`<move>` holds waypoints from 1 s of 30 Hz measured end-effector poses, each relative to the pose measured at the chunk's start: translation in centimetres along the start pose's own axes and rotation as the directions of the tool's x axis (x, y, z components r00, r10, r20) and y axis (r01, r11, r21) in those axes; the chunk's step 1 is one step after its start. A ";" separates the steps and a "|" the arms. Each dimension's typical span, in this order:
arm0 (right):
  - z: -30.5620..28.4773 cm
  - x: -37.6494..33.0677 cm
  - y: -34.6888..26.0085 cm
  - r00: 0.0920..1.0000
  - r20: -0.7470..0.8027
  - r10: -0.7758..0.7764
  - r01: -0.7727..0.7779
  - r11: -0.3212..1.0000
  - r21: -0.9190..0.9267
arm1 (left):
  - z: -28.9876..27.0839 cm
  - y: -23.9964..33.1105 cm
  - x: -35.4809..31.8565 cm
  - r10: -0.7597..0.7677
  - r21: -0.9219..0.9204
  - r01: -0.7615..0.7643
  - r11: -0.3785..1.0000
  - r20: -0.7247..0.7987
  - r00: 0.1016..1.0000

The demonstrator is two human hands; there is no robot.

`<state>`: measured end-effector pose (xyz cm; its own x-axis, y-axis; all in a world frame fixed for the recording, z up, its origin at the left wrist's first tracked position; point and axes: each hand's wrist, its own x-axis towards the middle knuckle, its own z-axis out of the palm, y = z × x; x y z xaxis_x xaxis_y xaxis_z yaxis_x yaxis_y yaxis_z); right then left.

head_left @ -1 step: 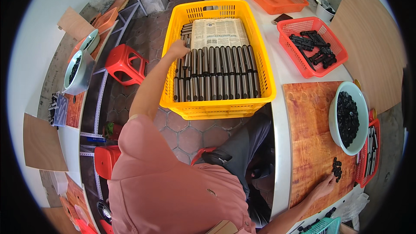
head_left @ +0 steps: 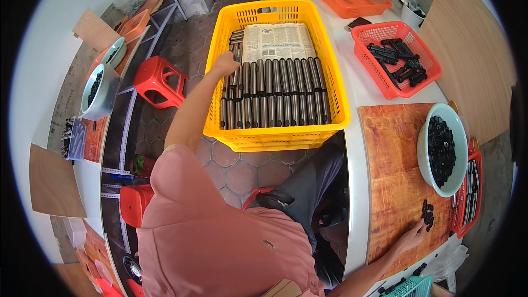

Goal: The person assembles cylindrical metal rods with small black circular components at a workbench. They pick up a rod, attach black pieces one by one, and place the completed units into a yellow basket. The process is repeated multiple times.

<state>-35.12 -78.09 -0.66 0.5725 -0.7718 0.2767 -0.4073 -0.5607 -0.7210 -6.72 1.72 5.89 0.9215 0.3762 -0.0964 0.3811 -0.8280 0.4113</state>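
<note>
My left hand reaches over the left wall of a yellow plastic crate. Its fingers are closed at a dark grey metal tube at the left end of the upper row. Inside the crate, more such tubes lie side by side in two rows, and newspaper covers the far part. On the reddish wooden board to the right rests my right hand. Its fingers are drawn together against a small cluster of black ring-like parts; what lies between the fingertips is hidden.
A pale green bowl heaped with black parts stands on the board. Beside it is a red basket with metal tubes. Farther off are a red basket of black pieces and an orange basket. A red stool stands left.
</note>
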 end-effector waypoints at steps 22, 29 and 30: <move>-0.4 0.4 0.2 0.997 0.078 -0.002 0.008 0.997 -0.077 | 3.1 -3.0 0.6 -0.185 0.073 0.174 0.982 0.201 0.962; -0.1 -0.2 -0.4 0.998 0.013 -0.054 0.055 0.996 -0.070 | 3.5 -3.0 0.8 -0.150 -0.045 0.157 0.987 0.125 0.981; -0.1 -0.2 -0.4 0.998 0.016 -0.056 0.057 0.996 -0.071 | 3.6 -3.6 0.9 -0.134 -0.053 0.141 0.989 0.130 0.982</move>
<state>-35.10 -77.74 -0.34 0.6061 -0.7341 0.3062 -0.4235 -0.6237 -0.6570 -7.00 3.52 1.06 0.8642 0.4260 -0.2679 0.5031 -0.7432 0.4410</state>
